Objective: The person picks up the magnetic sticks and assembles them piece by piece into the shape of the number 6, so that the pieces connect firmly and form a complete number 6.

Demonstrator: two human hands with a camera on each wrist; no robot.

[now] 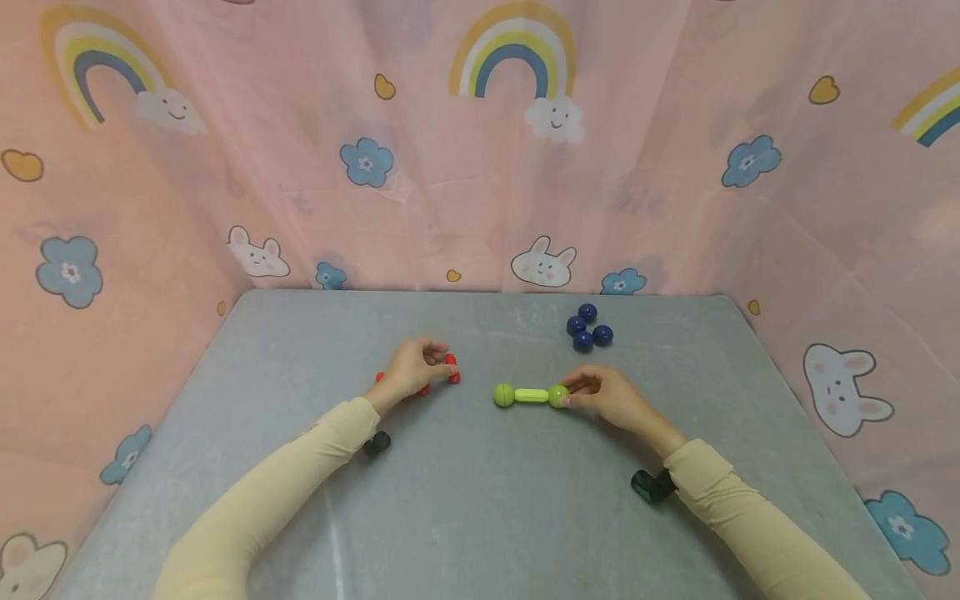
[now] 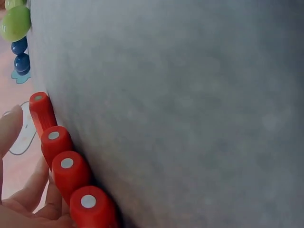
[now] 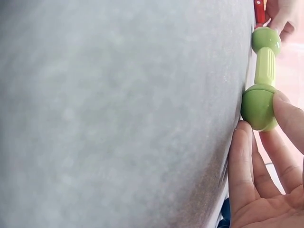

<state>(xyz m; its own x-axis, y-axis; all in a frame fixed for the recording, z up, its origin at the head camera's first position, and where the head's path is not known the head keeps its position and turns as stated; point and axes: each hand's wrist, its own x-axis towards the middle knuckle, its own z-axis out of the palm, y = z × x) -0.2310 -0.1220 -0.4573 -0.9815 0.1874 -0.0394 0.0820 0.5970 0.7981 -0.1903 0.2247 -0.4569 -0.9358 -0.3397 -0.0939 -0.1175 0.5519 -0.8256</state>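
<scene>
Two light-green balls joined by a ribbed green rod form a dumbbell shape (image 1: 532, 396) lying on the grey table. My right hand (image 1: 609, 398) pinches its right-hand ball (image 3: 259, 109) between thumb and fingers. To the left of the dumbbell, several red rods (image 2: 71, 173) with round metal discs in their ends lie in a row. My left hand (image 1: 408, 368) is over them. Its thumb crosses in front of the rightmost red rod (image 1: 452, 360) in the head view, while the left wrist view shows a gap between thumb and rod. The left hand partly hides the other rods.
Several dark-blue balls (image 1: 582, 341) are clustered toward the back right of the grey table (image 1: 480, 508). A pink patterned cloth (image 1: 465, 192) hangs behind the table and along both sides. Black devices (image 1: 651, 486) are worn under the wrists.
</scene>
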